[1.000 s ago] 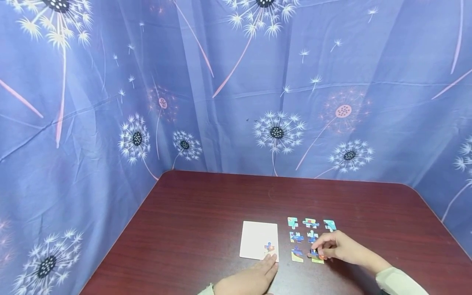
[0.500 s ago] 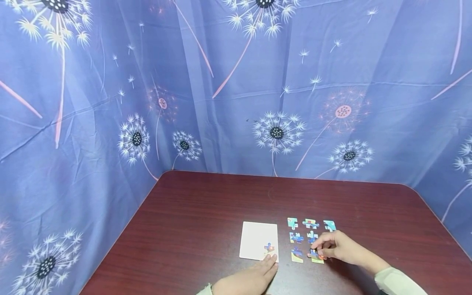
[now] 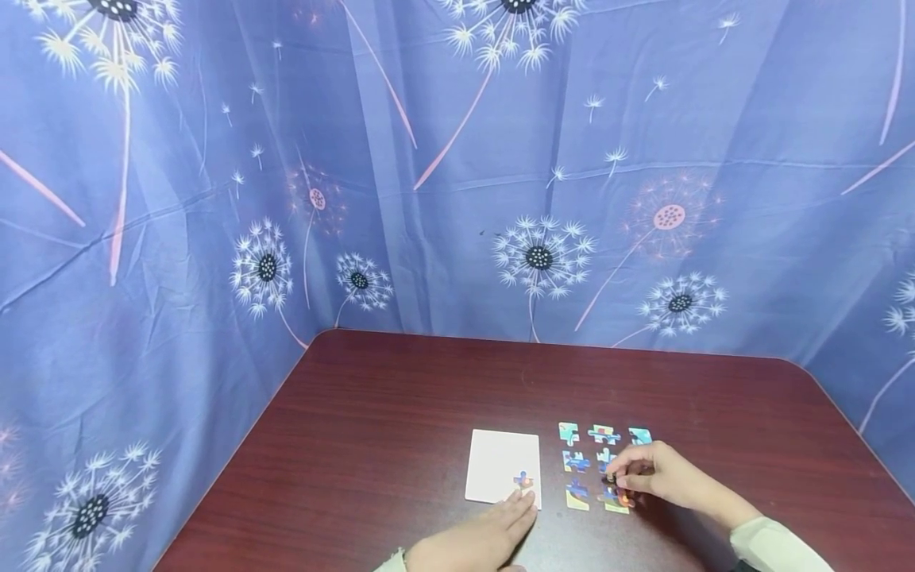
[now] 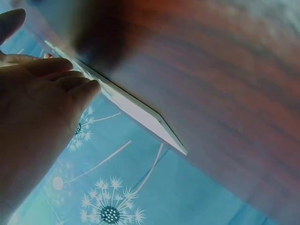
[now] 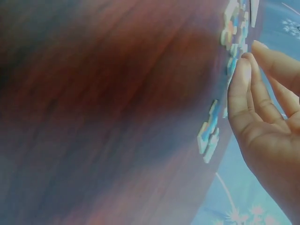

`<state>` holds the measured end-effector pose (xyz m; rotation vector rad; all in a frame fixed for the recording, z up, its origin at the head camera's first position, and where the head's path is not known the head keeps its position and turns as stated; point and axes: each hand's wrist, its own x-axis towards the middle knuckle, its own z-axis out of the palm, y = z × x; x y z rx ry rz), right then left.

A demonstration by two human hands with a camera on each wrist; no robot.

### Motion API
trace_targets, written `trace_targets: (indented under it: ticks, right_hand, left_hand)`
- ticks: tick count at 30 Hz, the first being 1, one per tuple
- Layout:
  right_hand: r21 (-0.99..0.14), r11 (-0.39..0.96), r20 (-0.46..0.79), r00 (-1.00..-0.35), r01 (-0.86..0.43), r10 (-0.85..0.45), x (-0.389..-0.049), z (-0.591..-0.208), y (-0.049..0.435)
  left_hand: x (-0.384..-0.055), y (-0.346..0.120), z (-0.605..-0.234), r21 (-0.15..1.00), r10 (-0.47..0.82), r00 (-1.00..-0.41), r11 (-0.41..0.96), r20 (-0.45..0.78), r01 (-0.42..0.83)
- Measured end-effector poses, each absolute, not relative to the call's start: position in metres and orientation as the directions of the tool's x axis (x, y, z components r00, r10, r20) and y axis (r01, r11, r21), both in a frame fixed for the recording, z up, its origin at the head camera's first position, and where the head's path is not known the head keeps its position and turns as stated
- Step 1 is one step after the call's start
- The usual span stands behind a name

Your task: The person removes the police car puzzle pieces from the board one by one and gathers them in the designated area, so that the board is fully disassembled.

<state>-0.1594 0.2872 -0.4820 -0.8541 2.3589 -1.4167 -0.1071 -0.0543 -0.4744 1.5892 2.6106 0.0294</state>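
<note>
My left hand rests with straight fingertips on the lower right corner of a white square board. Just above those fingertips, a blue and orange puzzle piece lies on the board. The left wrist view shows the board edge-on beside the fingers. My right hand hovers over the lower right of several loose jigsaw pieces, thumb and fingers bent close together. No piece shows between them in the right wrist view. Below the fingertips lies a green and orange puzzle piece; the hand partly hides its neighbours.
More puzzle pieces lie in rows right of the board, among them a corner piece, a top middle piece and a lower left piece. They rest on a dark red wooden table. A blue dandelion curtain hangs behind.
My right hand has lifted slightly up and away from the lower right puzzle piece, which stays on the table. The left hand and the board keep nearly the same place.
</note>
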Motion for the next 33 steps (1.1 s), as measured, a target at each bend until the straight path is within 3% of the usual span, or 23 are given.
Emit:
trace_targets:
  ticks: [9,24,33]
  right_hand:
    - [-0.827,0.315,0.213,-0.779,-0.465,-0.589,-0.162,-0.480,0.273]
    - [-0.836,0.355,0.165,-0.808,-0.419,-0.566,-0.169,-0.477,0.231]
    - [-0.871,0.347,0.087,-0.805,-0.347,-0.587,-0.174,-0.475,0.198]
  left_hand:
    - [-0.114,-0.061,-0.474,0.163,0.829,-0.557,0.557,-0.052,0.814]
    - [-0.143,-0.087,-0.476,0.202,0.701,-0.712,0.701,-0.025,0.683]
    - [-0.167,-0.101,-0.480,0.276,0.646,-0.761,0.742,-0.052,0.611]
